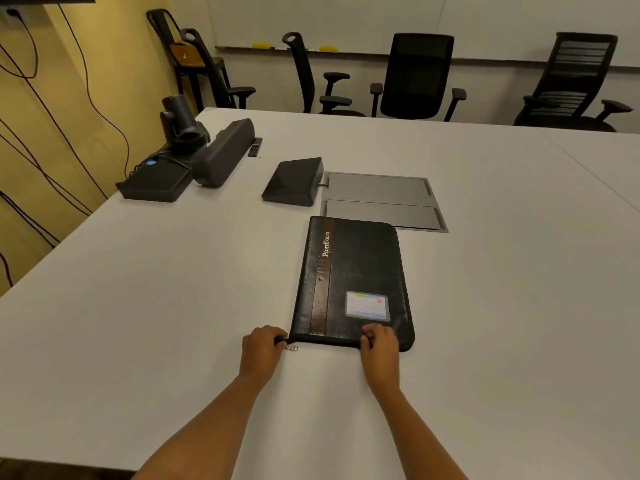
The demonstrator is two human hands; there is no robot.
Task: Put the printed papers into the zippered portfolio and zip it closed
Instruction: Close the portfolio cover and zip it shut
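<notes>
1. Left hand: at the near-left corner of the portfolio, fingers curled, gripping the dark corner end of the cover. The metal zipper pull lies just beside its fingers on the bench, apparently not held.
2. Right hand: on the portfolio's near edge, right of centre, fingers curled over the edge and gripping it, thumb side on the cover.
3. Portfolio: black, worn, closed and lying flat on the white bench, spine to the left.
4. Writing: "PortFolio" in white letters on a brown strip down the left side of the cover. A clear-window card sits near the cover's near-right corner, its print too small to read.
5. Left of the portfolio and beyond it: black hub box with a blue light, conference camera, speaker bar and small remote, all well apart from it.
6. Just beyond the portfolio: black angled touch panel and grey cable hatch; the portfolio's far-right corner touches or overlaps the hatch's near edge.
7. Open room: bare bench to the portfolio's left, right and near side.
8. Far side: black office chairs past the bench edge.
</notes>
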